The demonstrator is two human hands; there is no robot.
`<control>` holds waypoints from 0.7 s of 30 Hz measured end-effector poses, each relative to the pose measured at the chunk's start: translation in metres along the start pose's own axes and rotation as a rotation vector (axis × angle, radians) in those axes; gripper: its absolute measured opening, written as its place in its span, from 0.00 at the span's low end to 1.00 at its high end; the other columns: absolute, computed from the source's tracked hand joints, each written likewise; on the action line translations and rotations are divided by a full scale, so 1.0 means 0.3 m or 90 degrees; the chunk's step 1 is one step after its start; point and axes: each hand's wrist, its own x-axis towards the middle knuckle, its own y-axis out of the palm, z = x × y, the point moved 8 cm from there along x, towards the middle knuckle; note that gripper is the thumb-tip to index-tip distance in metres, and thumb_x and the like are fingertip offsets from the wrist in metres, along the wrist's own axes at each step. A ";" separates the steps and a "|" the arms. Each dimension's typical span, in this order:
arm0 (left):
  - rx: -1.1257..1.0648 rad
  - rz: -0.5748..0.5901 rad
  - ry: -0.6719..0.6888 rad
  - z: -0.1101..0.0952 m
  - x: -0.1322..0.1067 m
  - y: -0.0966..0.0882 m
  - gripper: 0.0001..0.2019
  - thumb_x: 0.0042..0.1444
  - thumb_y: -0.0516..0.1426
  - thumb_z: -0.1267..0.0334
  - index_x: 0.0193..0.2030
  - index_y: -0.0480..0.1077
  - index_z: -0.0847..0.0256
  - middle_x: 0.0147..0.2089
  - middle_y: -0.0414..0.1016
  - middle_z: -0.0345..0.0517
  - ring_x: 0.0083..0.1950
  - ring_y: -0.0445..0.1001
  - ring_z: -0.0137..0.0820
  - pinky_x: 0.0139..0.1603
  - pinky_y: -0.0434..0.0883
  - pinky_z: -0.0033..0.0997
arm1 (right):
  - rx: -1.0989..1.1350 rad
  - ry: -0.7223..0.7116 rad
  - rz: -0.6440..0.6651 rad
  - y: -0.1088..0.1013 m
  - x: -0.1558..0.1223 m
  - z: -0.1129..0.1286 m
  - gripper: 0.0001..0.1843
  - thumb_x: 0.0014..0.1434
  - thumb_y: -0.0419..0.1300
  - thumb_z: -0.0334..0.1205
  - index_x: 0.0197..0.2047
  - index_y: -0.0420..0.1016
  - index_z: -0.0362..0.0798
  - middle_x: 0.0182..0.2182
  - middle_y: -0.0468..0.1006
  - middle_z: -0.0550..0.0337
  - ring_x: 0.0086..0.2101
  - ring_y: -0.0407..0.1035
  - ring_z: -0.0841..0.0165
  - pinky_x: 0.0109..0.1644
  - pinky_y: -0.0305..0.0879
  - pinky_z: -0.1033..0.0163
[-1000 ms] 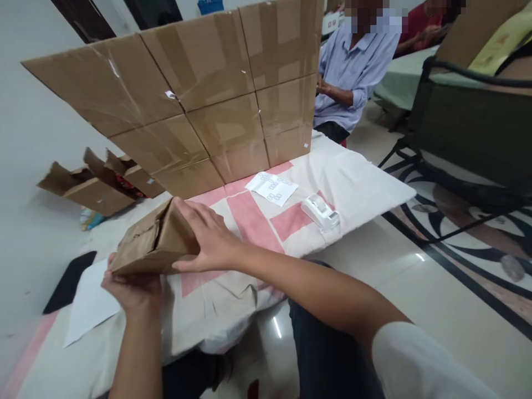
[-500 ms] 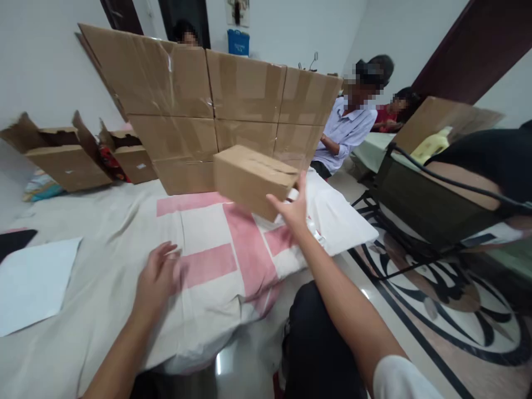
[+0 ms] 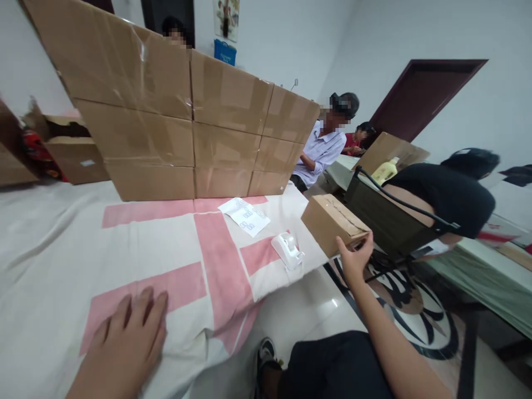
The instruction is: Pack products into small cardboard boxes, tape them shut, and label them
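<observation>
My right hand (image 3: 355, 255) grips the near end of a small brown cardboard box (image 3: 324, 227), thumb on one side and fingers round the other. The box is at the right edge of the cloth-covered table (image 3: 166, 244), tilted in view; whether it touches the table I cannot tell. My left hand (image 3: 124, 338) lies on the cloth at the near left, fingers spread and holding nothing. Left of the box are a white tape dispenser (image 3: 287, 250) and a white sheet with printed marks (image 3: 245, 215).
A wall of stacked, taped cardboard boxes (image 3: 149, 133) stands along the table's far side. An open carton (image 3: 78, 158) sits at the left. Beyond the table are a seated person in a pale shirt (image 3: 322, 152) and a dark folding chair (image 3: 374, 213) with someone in it.
My right hand has carried the box rightward from the table's middle to its right edge, uncovering the printed sheet. My left hand has flattened out on the cloth. The view has shifted right.
</observation>
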 end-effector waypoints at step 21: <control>-0.023 0.289 -0.031 -0.066 -0.040 -0.070 0.30 0.64 0.49 0.53 0.73 0.61 0.53 0.78 0.53 0.47 0.77 0.53 0.58 0.70 0.63 0.60 | 0.043 0.046 0.133 0.488 0.096 0.228 0.59 0.55 0.62 0.58 0.76 0.43 0.31 0.68 0.57 0.25 0.67 0.56 0.45 0.70 0.53 0.43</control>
